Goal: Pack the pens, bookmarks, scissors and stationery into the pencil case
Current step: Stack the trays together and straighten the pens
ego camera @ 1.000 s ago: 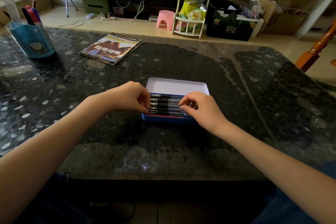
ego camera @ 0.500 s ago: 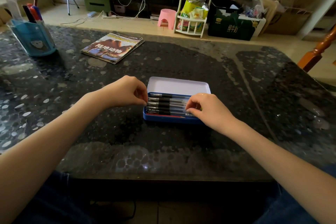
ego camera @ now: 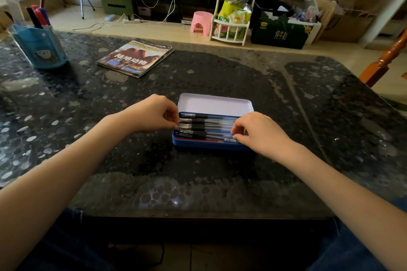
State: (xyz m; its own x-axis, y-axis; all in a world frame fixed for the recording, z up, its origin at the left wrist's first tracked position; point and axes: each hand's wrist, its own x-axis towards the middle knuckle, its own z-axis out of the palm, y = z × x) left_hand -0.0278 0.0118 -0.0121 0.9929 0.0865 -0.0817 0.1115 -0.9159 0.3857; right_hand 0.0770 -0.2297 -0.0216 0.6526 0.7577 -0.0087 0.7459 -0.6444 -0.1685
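A single head-worn wide-angle view looks forward and down across the dark tabletop [ego camera: 220, 187] from its near edge. Both forearms enter from the lower corners and meet near the frame's centre, close to the lens. The floor and shelving fill the top band (straight lines bow toward the edges).
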